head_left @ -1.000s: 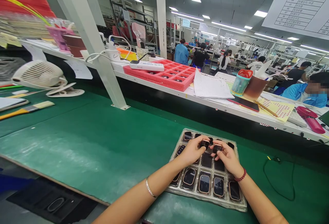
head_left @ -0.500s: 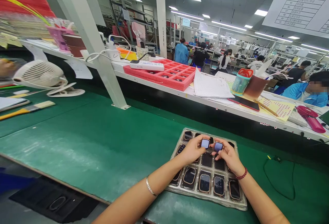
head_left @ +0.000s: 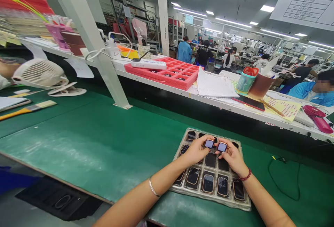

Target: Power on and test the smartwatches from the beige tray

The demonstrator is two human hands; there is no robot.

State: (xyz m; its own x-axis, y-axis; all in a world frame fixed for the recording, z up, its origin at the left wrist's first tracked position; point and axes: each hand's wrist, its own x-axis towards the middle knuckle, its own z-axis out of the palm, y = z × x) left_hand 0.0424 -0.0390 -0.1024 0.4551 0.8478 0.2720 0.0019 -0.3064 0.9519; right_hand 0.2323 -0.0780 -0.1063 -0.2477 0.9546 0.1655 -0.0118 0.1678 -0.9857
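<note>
On the green bench top (head_left: 117, 143), a translucent plastic compartment tray (head_left: 208, 197) holds a near row of dark, gold-rimmed, rounded watches (head_left: 208, 183), long axes roughly toward the person. Farther in, two plain dark square pockets (head_left: 210, 160) sit just nearside of the hands, one below each. Over the tray, the left hand (head_left: 198, 149) pinches a pale-lit watch (head_left: 209, 143); the right hand (head_left: 232, 157) pinches its lit twin (head_left: 222, 146) just beside. Beyond, a white shelf (head_left: 208, 102) carries a red foam tray (head_left: 182, 83).

Two hands (head_left: 196, 151) (head_left: 233, 158), two lit watch bodies (head_left: 209, 144) (head_left: 222, 147) — one tray (head_left: 208, 197), one white fan (head_left: 39, 72), one brush (head_left: 43, 105).
</note>
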